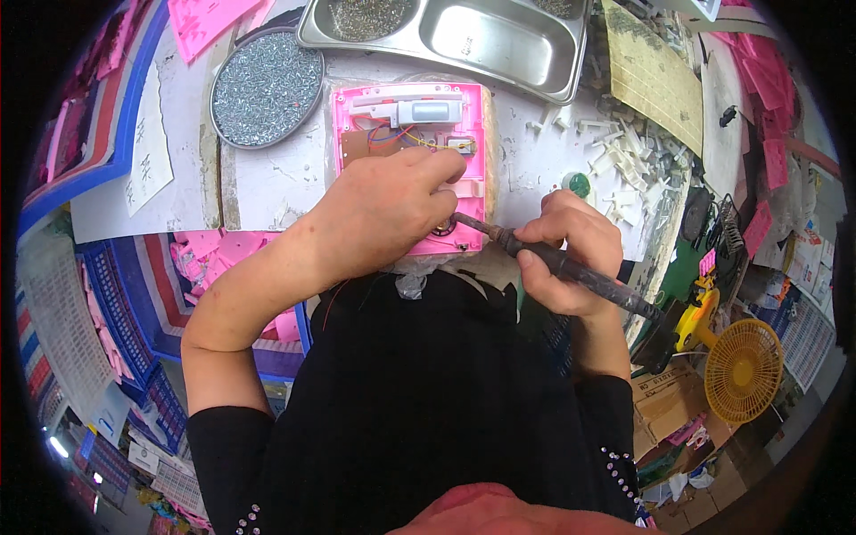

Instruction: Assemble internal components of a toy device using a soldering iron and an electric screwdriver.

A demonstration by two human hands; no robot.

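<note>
A pink plastic housing (477, 120) lies on a padded, plastic-wrapped block in front of me. Inside it are a brown board (354, 146), thin coloured wires (385, 137) and a grey-white module (430, 111). My left hand (379, 205) rests over the housing's lower left, its fingers closed and bent down; whatever they pinch is hidden beneath them. My right hand (584, 236) grips a dark soldering iron (580, 272) by its handle. The iron's tip points left into the housing's lower right, close to my left fingers and a round dark part (443, 229).
A round tray of screws (267, 89) stands at far left, beside a steel compartment tray (499, 40). White plastic pieces (624, 169) are scattered at right, near a small green round object (578, 185). A yellow fan (744, 370) is further right; pink parts (218, 254) fill a blue bin at left.
</note>
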